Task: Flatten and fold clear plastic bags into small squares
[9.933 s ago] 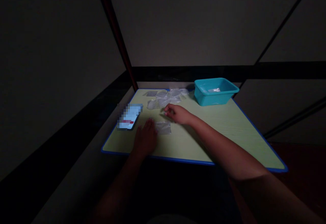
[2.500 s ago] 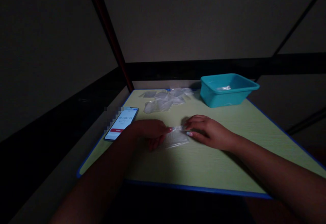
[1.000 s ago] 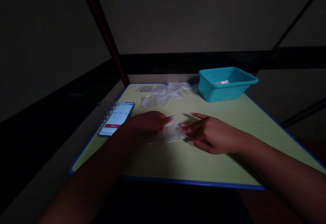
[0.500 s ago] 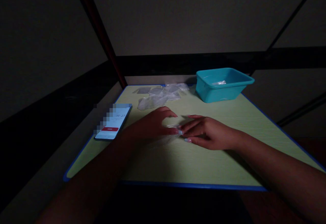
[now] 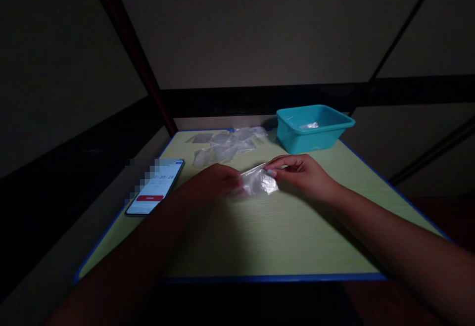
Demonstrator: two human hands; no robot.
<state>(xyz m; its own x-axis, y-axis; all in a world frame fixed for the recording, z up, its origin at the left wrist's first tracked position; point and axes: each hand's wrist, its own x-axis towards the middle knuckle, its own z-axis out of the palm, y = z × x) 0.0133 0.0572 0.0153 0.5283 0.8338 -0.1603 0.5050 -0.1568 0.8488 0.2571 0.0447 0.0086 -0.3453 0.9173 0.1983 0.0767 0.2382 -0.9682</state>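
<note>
Head view: pinched clear bag point(image 5: 257, 182) in left hand point(image 5: 221, 176) and right hand point(image 5: 302, 173), over table point(image 5: 282, 242), nearer than teal bin point(image 5: 309, 140).

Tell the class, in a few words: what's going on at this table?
A person's left hand and right hand hold a clear bag over the table. Other bags lie loosely spread farther back. A phone lies at the left, and a tub at the back right has something shiny inside.

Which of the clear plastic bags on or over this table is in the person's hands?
The clear bag stretched between the left hand and right hand, nearest the viewer; the others lie behind it or in the teal bin.
</note>
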